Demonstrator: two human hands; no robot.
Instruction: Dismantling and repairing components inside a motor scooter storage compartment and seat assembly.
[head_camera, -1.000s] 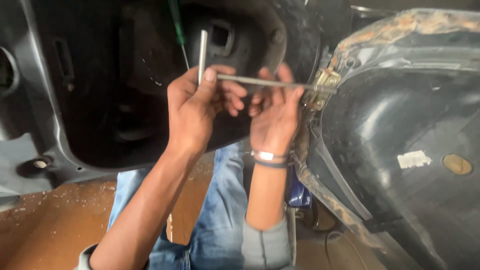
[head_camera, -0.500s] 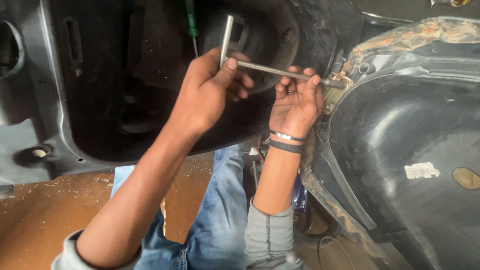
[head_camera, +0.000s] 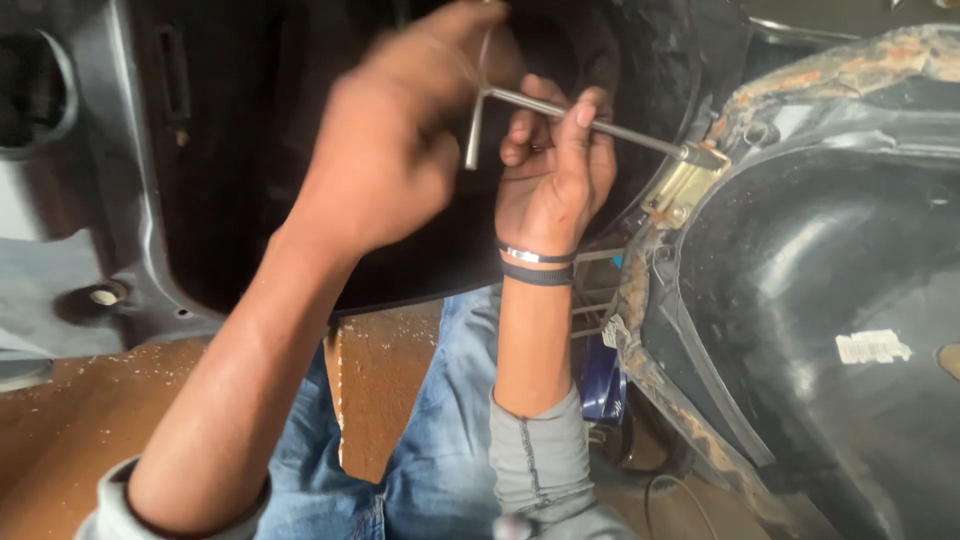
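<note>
Hands grip a T-handle wrench (head_camera: 560, 110): left hand (head_camera: 395, 150) closed on its crossbar, right hand (head_camera: 553, 170) pinching the shaft beside a brass bracket (head_camera: 683, 187).

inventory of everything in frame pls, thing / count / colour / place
T-handle wrench: 1, bare silver metal, upper centre, shaft running right to the bracket
metal bracket: 1, brass-yellow, at the rusty edge of the right panel, wrench tip on it
curved body panel: 1, black with rusted rim, right side; a white sticker on it
grey body panel: 1, grey with dark recess, left and top
floor: brown, scattered with pale flecks, bottom left
jeans: blue, bottom centre
wristbands: 2, one black with silver, one black, on right wrist
left hand: blurred, at the wrench crossbar
right hand: fingers curled around the wrench shaft
</note>
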